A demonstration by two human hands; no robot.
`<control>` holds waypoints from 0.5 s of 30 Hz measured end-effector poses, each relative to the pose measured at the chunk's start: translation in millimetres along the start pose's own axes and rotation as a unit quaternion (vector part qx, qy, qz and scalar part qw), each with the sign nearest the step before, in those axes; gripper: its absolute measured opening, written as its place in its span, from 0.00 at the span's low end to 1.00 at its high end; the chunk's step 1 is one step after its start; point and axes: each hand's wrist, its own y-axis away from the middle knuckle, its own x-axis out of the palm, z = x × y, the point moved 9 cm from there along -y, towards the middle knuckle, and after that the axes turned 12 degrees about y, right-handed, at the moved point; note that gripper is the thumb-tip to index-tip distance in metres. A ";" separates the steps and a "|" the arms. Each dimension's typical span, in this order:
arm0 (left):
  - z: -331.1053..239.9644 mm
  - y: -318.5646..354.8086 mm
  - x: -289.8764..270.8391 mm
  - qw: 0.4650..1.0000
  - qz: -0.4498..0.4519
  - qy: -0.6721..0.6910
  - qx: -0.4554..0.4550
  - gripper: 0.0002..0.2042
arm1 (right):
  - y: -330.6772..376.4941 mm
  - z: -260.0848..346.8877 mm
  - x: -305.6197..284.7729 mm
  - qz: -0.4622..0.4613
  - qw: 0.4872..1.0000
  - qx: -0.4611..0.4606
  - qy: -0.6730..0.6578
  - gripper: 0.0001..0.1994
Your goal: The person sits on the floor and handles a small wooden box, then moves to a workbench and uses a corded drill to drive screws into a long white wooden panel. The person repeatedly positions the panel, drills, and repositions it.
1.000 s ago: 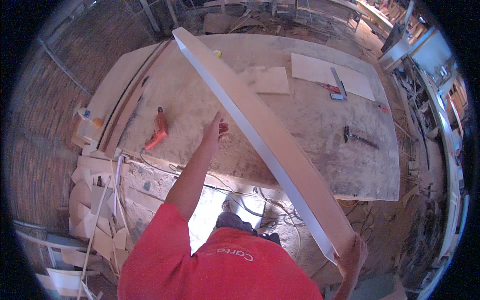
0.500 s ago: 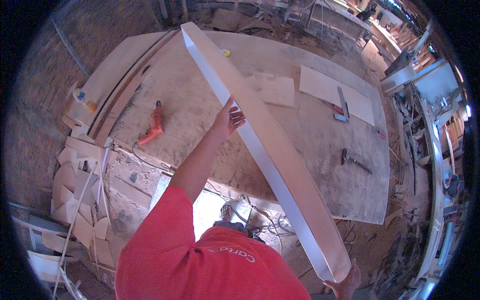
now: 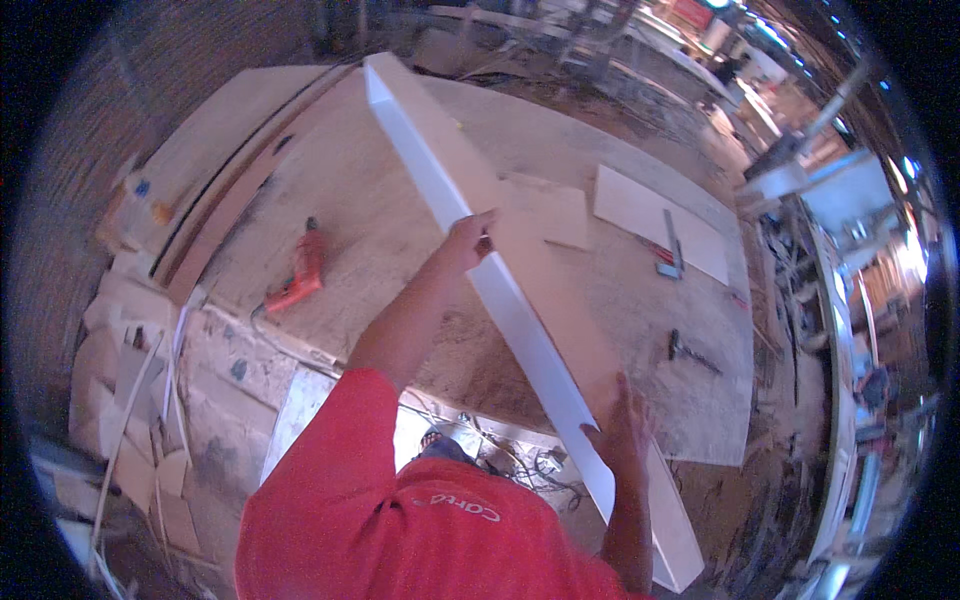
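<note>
The long white board (image 3: pixel 520 310) slants from the far left of the workbench (image 3: pixel 400 200) down to your lower right, held above the bench top; its near end is cut off by the picture's rim. Half a second ago your right hand gripped that near end at the very edge of view; now your right hand (image 3: pixel 622 432) lies higher up the board, fingers spread flat on its brown upper face rather than clamped. Your left hand (image 3: pixel 468 240) keeps its place at mid-length, arm outstretched, fingers curled over the board's left edge. The board has tipped to show more of its brown face. On the bench lie an orange drill (image 3: pixel 296 282), a pale sheet (image 3: pixel 640 205) and a hammer (image 3: pixel 690 352), small and blurred.
</note>
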 end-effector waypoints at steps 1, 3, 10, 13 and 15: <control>-14.2 -17.1 -22.4 1.000 0.013 -0.012 0.008 0.15 | -13.0 11.6 4.6 0.019 1.000 0.002 -0.019 0.53; -53.7 -35.7 -49.0 0.996 0.086 0.010 0.031 0.11 | -25.9 27.8 -2.7 0.006 1.000 -0.016 -0.021 0.49; 16.3 38.2 34.7 1.000 -0.001 -0.014 -0.013 0.12 | 3.5 -69.5 -38.8 -0.035 0.996 -0.013 -0.087 0.41; 66.6 84.4 62.9 1.000 -0.001 -0.014 -0.002 0.09 | 20.6 -127.6 -46.1 0.021 0.999 -0.030 -0.010 0.42; 108.9 113.4 90.7 1.000 -0.025 -0.011 0.005 0.10 | 42.1 -178.9 -52.0 -0.034 0.997 -0.062 0.042 0.41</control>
